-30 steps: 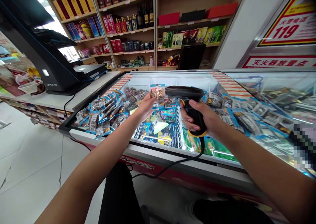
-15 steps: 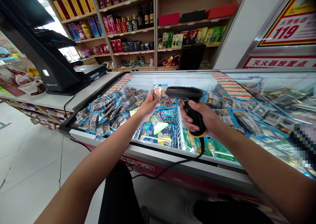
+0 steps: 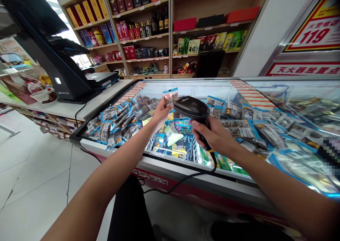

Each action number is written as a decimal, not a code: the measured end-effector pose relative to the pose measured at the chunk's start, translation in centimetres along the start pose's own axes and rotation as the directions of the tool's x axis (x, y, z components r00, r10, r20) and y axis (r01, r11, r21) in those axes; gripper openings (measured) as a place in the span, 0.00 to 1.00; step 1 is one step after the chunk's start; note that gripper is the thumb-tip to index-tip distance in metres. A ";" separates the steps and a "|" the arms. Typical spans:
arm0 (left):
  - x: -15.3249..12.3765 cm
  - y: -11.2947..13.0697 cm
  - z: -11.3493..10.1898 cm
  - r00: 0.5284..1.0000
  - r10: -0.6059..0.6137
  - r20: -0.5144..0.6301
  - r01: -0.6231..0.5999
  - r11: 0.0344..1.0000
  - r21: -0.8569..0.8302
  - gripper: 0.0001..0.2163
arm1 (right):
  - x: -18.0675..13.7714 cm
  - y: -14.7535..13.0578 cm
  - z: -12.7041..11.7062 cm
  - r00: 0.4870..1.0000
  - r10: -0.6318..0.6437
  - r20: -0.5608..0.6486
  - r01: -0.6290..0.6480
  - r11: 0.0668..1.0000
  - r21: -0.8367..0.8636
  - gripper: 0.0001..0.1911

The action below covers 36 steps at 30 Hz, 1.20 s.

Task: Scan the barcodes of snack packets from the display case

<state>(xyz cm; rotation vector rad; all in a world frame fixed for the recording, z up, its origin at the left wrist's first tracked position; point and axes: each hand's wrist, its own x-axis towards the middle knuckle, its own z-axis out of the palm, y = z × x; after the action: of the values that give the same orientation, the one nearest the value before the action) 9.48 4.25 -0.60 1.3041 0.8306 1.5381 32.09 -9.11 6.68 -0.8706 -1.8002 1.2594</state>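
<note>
My left hand (image 3: 160, 112) is closed on a small snack packet (image 3: 170, 97) with a blue top edge, held upright over the open chest freezer (image 3: 170, 163). My right hand (image 3: 212, 136) grips the handle of a black barcode scanner (image 3: 193, 110), its head pointing left, close beside the packet. The scanner's black cable (image 3: 183, 179) drops over the freezer's front rim. Below both hands the freezer bins hold many blue-edged packets (image 3: 117, 122) and coloured ice-cream wrappers (image 3: 174, 136).
A black till terminal (image 3: 57, 76) stands on the white counter (image 3: 79, 108) to the left. Wooden shelves (image 3: 148, 28) with boxes and bottles line the back wall. A glass lid (image 3: 294, 113) covers the freezer's right part. Tiled floor lies at the lower left.
The scanner has tilted and swung left, nearer the packet. The red scan glow on the packet is gone. The camera view has shifted slightly.
</note>
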 end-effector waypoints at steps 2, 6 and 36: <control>0.1 -0.3 0.0 1.000 -0.005 -0.006 0.005 0.999 -0.035 0.23 | 0.1 0.1 0.0 1.000 -0.005 0.006 0.005 0.999 -0.035 0.24; 0.1 -0.6 -0.2 1.000 0.024 -0.008 -0.025 0.997 -0.074 0.23 | 0.2 0.6 -0.3 1.000 0.014 0.001 -0.014 0.998 -0.067 0.23; -1.2 2.7 -0.6 0.966 -0.023 -0.257 0.184 0.762 0.621 0.24 | 1.6 1.2 -2.0 0.974 0.084 -0.210 -0.014 0.948 0.317 0.25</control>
<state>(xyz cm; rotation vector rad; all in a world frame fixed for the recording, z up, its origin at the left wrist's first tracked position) 8.32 2.23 1.30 1.5252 1.6696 1.3763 33.18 -6.51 6.31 -0.8402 -1.3643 1.3763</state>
